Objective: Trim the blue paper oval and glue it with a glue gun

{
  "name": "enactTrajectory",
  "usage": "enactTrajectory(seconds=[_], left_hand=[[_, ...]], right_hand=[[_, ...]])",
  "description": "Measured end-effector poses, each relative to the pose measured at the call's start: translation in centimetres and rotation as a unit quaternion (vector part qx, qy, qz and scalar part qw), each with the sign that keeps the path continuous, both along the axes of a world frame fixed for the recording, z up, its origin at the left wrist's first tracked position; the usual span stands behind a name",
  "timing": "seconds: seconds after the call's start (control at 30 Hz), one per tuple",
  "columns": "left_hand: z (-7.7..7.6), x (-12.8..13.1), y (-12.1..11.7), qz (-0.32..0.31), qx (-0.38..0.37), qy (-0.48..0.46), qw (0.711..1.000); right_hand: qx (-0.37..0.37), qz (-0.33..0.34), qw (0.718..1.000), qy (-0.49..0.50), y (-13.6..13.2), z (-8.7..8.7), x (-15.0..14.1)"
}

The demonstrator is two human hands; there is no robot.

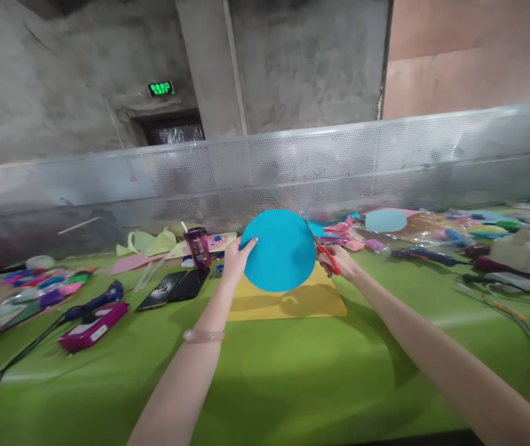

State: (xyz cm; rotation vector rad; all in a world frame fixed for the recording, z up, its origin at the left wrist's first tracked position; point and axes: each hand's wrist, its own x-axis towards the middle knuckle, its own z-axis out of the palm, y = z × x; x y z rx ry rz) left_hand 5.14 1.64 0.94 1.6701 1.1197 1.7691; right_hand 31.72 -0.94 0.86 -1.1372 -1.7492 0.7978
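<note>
Blue circle (283, 254): held up, yellow sheet (287, 306) beneath at six o'clock
Left hand (235, 260): pinching the rim, nine o'clock
Right hand (344, 262): fingers gripping red scissors (331, 261), three o'clock
Cutting: apparently edge trimming; calls for a steady circle

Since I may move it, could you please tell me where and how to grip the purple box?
Best, I think, across its long sides, fingers from above and the near side: the purple box lies flat and is longer than wide, while the glue gun lies just behind it and cords run to its left.
</note>
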Motion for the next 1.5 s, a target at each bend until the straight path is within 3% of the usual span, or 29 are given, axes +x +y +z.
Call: enactTrajectory(seconds=[0.97, 1.5], left_hand=[[0.12, 0.23, -0.2, -0.027, -0.016, -0.022, 0.999], [0.14, -0.3, -0.16, -0.012, -0.012, -0.001, 1.0]], right_hand=[[0.003, -0.02, 1.0, -0.005, -0.39, 0.04, -0.29], [0.001, -0.023, 1.0, -0.002, -0.47, 0.12, -0.4]])
